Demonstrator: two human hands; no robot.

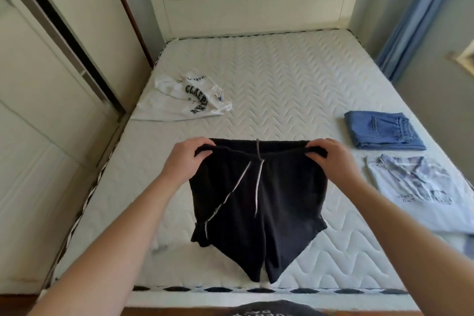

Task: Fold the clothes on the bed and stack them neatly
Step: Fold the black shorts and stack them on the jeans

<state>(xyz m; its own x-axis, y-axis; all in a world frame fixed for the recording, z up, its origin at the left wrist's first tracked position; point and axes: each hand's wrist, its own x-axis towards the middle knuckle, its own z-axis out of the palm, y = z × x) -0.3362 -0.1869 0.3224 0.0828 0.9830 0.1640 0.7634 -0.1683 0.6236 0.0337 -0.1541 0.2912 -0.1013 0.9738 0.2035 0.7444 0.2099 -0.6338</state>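
Head view, two hands (186, 159) (333, 161), one black shorts (256, 213)

Both forearms are bare from the hands up to where they leave the view, with no sleeve, watch or ring showing. The left hand (185, 159) and right hand (333, 161) wear no gloves. Just below the foot edge of the bed (282, 79), a dark garment on the torso shows pale lettering, too cut off to read.

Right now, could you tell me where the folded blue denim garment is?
The folded blue denim garment lies at the mattress's right edge, beyond the pale printed shirt, untouched by either hand.
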